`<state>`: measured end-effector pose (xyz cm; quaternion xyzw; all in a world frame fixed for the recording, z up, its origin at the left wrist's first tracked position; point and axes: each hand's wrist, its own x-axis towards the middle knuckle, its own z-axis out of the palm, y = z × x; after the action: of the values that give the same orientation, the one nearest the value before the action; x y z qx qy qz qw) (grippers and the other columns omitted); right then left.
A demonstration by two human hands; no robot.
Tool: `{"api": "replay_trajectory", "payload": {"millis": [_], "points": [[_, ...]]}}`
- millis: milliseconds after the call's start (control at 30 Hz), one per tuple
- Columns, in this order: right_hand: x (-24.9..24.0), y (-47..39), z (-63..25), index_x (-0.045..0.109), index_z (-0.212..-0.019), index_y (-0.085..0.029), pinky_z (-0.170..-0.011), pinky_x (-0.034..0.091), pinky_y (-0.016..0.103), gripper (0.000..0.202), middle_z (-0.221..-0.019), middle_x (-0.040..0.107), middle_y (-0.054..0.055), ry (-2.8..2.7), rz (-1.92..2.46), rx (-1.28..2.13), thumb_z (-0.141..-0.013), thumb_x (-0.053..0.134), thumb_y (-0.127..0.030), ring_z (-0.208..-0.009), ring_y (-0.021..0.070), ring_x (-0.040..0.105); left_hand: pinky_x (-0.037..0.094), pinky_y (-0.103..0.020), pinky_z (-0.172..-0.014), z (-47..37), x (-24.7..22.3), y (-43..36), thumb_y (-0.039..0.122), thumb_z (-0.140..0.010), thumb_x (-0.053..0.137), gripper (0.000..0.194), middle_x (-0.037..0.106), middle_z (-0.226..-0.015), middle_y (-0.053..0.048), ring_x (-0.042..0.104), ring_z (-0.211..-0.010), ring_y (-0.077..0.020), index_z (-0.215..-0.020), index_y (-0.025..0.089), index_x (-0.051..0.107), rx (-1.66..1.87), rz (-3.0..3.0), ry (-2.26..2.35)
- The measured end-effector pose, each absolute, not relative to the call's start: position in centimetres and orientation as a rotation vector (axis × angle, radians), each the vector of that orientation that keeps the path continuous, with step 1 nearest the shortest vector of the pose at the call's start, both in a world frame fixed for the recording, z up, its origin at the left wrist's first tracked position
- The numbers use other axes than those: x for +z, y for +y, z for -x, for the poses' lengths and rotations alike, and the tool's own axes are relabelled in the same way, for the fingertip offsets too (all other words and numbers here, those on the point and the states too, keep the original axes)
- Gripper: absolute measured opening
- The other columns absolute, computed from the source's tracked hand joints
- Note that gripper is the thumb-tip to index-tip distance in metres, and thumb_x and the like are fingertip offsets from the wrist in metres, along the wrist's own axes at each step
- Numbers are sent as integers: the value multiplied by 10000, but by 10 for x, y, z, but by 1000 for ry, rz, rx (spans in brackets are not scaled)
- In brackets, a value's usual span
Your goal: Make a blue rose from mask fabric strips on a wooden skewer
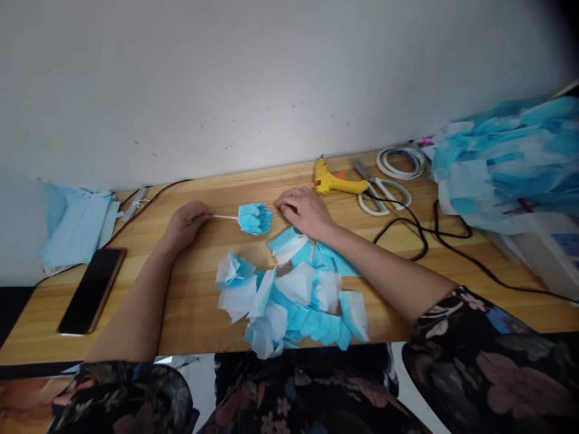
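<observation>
My left hand (187, 224) is closed on the end of a thin pale stick (224, 217), which lies level above the wooden table. At the stick's right end is a ruffled blue flower shape (254, 219). Just right of it, my right hand (304, 211) has its fingers bent down at the tabletop; what lies between its fingertips, if anything, is too small to tell. Below my right hand and forearm, a loose heap of blue and white cut pieces (294, 289) reaches the table's front edge.
Behind my right hand lie a yellow glue gun (339, 182), scissors (384, 196) and tape rolls (401, 163). A black cable (488, 265) crosses the right side beside a big blue pile (506, 163). Flat masks (81, 226) and a phone (93, 291) lie left.
</observation>
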<state>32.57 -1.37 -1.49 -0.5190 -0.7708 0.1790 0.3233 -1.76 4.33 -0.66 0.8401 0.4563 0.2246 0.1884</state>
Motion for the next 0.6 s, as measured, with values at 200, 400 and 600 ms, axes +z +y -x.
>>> {"api": "replay_trajectory", "payload": {"millis": [200, 400, 600], "points": [[-15, -13, -326, 795, -948, -203, -995, 452, 440, 246, -1114, 789, 81, -2024, 1369, 472, -951, 555, -151, -1083, 273, 659, 494, -353, -783, 17, -7, 46, 405, -912, 531, 246, 667, -808, -36, 611, -817, -217, -798, 218, 642, 629, -2376, 1282], [-17, -13, -326, 793, -944, -216, -1000, 451, 436, 244, -1101, 789, 74, -2020, 1352, 469, -948, 557, -155, -1083, 267, 655, 489, -349, -787, 17, -9, 48, 394, -920, 523, 233, 668, -830, -39, 603, -829, -220, -833, 219, 651, 632, -2380, 1284], [-17, -13, -326, 792, -940, -219, -985, 455, 441, 244, -1099, 792, 70, -2019, 1353, 462, -940, 557, -153, -1071, 272, 663, 490, -341, -792, 14, -8, 48, 393, -920, 528, 244, 660, -814, -35, 600, -819, -211, -794, 215, 635, 629, -2382, 1280]]}}
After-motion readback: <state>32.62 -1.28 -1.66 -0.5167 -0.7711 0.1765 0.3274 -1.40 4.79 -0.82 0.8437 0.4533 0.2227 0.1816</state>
